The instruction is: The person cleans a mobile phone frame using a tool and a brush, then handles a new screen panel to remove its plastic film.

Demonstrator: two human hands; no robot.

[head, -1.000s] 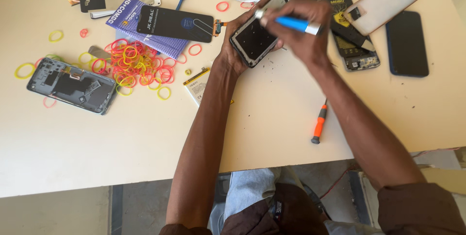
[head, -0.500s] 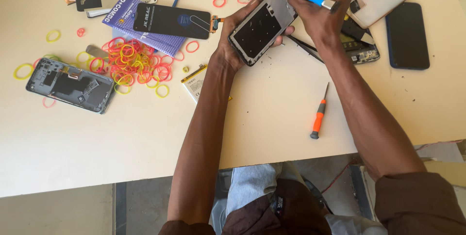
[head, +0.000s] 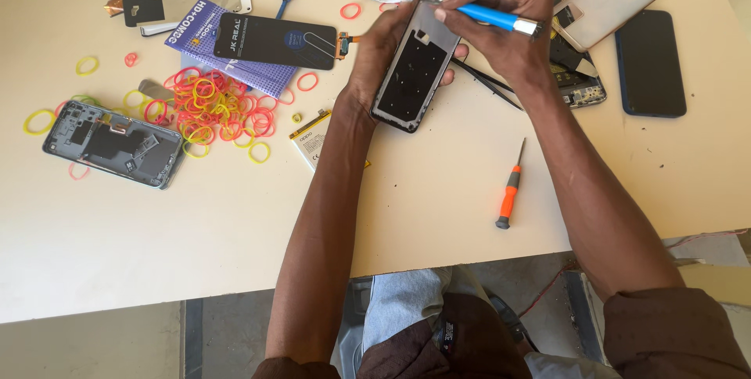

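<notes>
opened phone back frame with grey rim and black inner plate (head: 413,74), held above the cream tabletop (head: 438,199) near its far edge. long axis tilted, top end toward the far side and slightly right, bottom end toward the near left. gripped from behind by the left hand (head: 375,54), fingers wrapped round its edges. right hand (head: 501,15) closed on a blue-handled tool (head: 489,15), metal tip at the frame's top corner. orange screwdriver (head: 510,191) lying well apart.
</notes>
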